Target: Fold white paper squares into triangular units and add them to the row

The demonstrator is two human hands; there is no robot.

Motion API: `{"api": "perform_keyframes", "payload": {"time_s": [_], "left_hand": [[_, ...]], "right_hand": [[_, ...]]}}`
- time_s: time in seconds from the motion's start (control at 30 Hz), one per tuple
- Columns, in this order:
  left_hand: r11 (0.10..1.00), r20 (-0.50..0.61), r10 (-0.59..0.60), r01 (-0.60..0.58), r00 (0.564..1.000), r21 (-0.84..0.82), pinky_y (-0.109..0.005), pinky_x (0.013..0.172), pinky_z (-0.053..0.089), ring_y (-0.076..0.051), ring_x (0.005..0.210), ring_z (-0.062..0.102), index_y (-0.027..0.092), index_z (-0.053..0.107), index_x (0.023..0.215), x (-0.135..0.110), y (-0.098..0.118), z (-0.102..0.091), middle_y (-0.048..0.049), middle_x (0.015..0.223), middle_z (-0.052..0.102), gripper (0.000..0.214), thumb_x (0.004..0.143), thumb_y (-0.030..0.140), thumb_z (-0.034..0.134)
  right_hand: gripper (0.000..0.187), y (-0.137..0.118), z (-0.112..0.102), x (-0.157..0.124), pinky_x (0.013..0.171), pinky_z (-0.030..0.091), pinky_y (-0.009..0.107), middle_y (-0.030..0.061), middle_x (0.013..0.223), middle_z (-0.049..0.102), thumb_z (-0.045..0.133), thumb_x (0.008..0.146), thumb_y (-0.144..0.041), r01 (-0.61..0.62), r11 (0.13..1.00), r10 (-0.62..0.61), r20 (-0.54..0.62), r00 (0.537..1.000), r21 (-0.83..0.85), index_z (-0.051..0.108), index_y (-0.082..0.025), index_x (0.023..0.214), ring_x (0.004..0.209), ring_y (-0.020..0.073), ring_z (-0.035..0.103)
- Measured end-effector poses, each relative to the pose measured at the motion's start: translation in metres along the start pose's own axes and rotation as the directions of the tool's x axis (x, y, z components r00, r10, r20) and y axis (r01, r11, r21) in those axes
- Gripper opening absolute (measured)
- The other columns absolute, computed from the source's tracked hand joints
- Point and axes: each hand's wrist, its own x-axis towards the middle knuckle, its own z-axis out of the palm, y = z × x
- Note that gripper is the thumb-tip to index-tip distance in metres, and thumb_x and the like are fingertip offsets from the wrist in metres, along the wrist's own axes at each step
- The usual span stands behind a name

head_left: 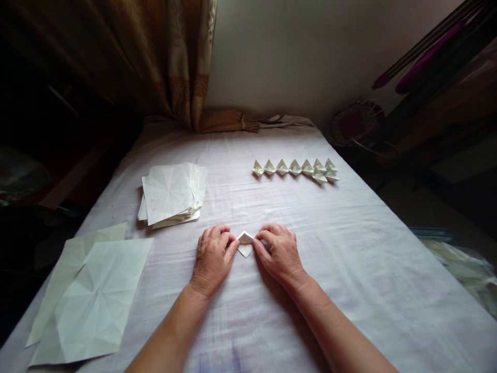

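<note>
A small folded paper piece (pixel 245 247), white and diamond-shaped with a raised peak, is held low over the cloth between both hands. My left hand (pixel 214 255) pinches its left corner between thumb and fingers. On the opposite corner, my right hand (pixel 280 253) grips in the same way. Beyond the right hand stands a row of folded paper boats (pixel 295 167), with a second short row in front at its right end. Back left of my left hand lies a stack of creased paper squares (pixel 171 192).
Two larger creased sheets (pixel 97 298) overlap at the front left. A pale cloth (pixel 349 290) covers the surface. At the far edge hang a patterned curtain (pixel 190 67) and a brown fringed cloth (pixel 225 121). Plastic-wrapped items (pixel 462 264) sit beyond the right edge.
</note>
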Motion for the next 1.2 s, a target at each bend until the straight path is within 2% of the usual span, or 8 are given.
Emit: {"api": "perform_keyframes", "payload": {"time_s": [0.23,0.5,0.93,1.07,1.13,1.2], "left_hand": [[1.0,0.01,-0.019,0.019,1.0,0.022,-0.043,0.092,0.045,-0.025,0.105,0.053,0.02,0.06,0.078,0.006,0.004,0.0,-0.0082,0.11,0.062,0.012,0.089,0.027,0.06],[0.999,0.087,-0.02,0.016,0.996,0.05,-0.042,0.089,0.044,-0.026,0.104,0.053,0.02,0.057,0.074,0.013,0.004,-0.004,-0.0085,0.109,0.062,0.017,0.089,0.028,0.059],[0.996,0.124,-0.063,0.055,0.99,0.072,-0.045,0.087,0.043,-0.028,0.105,0.052,0.022,0.056,0.074,0.015,0.004,-0.001,-0.0084,0.113,0.061,0.014,0.087,0.028,0.06],[0.995,0.116,-0.075,0.067,0.99,0.071,-0.044,0.087,0.043,-0.027,0.105,0.052,0.022,0.056,0.075,0.014,0.004,0.0,-0.0085,0.114,0.061,0.014,0.086,0.028,0.061],[0.995,0.117,-0.079,0.072,0.99,0.067,-0.044,0.087,0.042,-0.027,0.105,0.051,0.022,0.055,0.076,0.014,0.004,0.0,-0.0081,0.114,0.061,0.014,0.087,0.028,0.061],[0.996,0.12,-0.079,0.072,0.99,0.055,-0.044,0.087,0.042,-0.027,0.105,0.051,0.022,0.055,0.076,0.014,0.003,-0.001,-0.0077,0.113,0.061,0.014,0.087,0.029,0.061]], "right_hand": [[0.018,-0.007,0.0,0.003,0.081,0.031,0.036,0.0024,0.087,0.065,0.064,0.086,-0.027,-0.051,0.998,0.051,0.002,0.999,-0.024,0.062,-0.021,0.069,0.089,0.0198,0.056],[0.017,-0.01,0.001,0.003,0.082,0.031,0.037,0.0031,0.089,0.065,0.065,0.085,-0.025,-0.089,0.996,0.089,0.006,0.996,-0.012,0.06,-0.021,0.069,0.09,0.021,0.054],[0.018,-0.013,0.003,0.004,0.083,0.032,0.038,0.0027,0.086,0.063,0.065,0.084,-0.025,-0.144,0.989,0.144,-0.005,0.99,-0.027,0.056,-0.022,0.069,0.088,0.0214,0.054],[0.001,-0.011,0.004,0.002,0.085,0.032,0.037,0.003,0.094,0.065,0.062,0.086,-0.024,-0.112,0.994,0.112,-0.007,0.994,0.003,0.062,-0.024,0.085,0.092,0.0214,0.055],[0.009,-0.01,0.004,0.002,0.087,0.032,0.037,0.0023,0.099,0.066,0.059,0.089,-0.022,-0.066,0.997,0.066,-0.006,0.998,0.035,0.064,-0.026,0.094,0.095,0.0202,0.056],[0.012,-0.009,0.003,0.002,0.088,0.032,0.037,0.0013,0.1,0.066,0.057,0.091,-0.021,-0.034,0.998,0.035,-0.005,0.999,0.058,0.066,-0.028,0.095,0.095,0.0191,0.057]]}}
